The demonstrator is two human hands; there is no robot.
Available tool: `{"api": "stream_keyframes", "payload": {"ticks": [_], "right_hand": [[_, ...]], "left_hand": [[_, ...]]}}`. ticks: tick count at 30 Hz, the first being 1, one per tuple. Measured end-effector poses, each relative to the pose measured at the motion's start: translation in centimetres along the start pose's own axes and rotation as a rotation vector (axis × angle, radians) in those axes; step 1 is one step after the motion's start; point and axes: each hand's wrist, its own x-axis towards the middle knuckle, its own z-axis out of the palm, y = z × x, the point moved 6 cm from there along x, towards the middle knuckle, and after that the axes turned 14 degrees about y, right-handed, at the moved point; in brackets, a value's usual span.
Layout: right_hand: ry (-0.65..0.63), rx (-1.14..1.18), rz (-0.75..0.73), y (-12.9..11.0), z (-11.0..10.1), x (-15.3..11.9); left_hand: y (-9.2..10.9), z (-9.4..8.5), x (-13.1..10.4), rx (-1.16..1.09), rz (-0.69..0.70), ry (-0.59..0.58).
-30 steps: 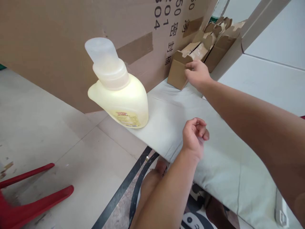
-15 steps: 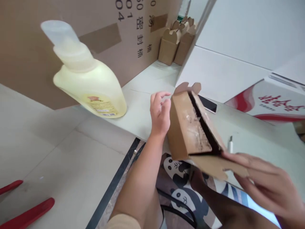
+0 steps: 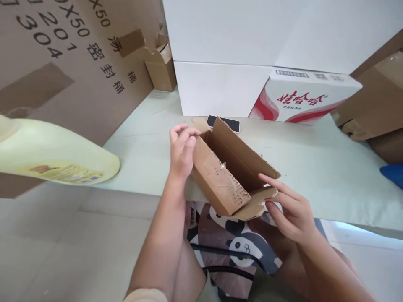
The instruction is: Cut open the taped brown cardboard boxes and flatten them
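A small brown cardboard box is tilted over the table's front edge, its long top gaping and its inside showing. Torn, rough patches mark its upper face. At the box's far left end is my left hand, with curled fingers gripping the upper edge. My right hand pinches the notched end flap at the near end between thumb and fingers. Its index fingertip lies by the raised long flap.
A phone lies behind the box on the pale tabletop. To the left stand a yellow liquid bottle and a large printed carton. White cartons line the back. A panda-patterned bag is below.
The box's long top has opened wider, showing the inside. My right hand has moved in along the end flap. The view has turned right, so the bottle sits farther left.
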Motion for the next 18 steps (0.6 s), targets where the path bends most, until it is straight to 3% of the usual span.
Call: {"api": "stream_keyframes", "payload": {"ticks": [2, 6, 11, 18], "right_hand": [[0.048, 0.005, 0.039, 0.8, 0.4, -0.6], [0.115, 0.029, 0.070, 1.8, 1.5, -1.9], [0.233, 0.138, 0.046, 2.0, 1.9, -3.1], [0.216, 0.105, 0.066, 2.0, 1.5, -3.1]], "left_hand": [[0.7, -0.3, 0.0, -0.124, 0.009, 0.048], [1.6, -0.6, -0.1, -0.405, -0.098, 0.181], [1.6, 0.0, -0.6, -0.309, -0.157, 0.165], [0.4, -0.3, -0.7, -0.315, -0.232, 0.206]]}}
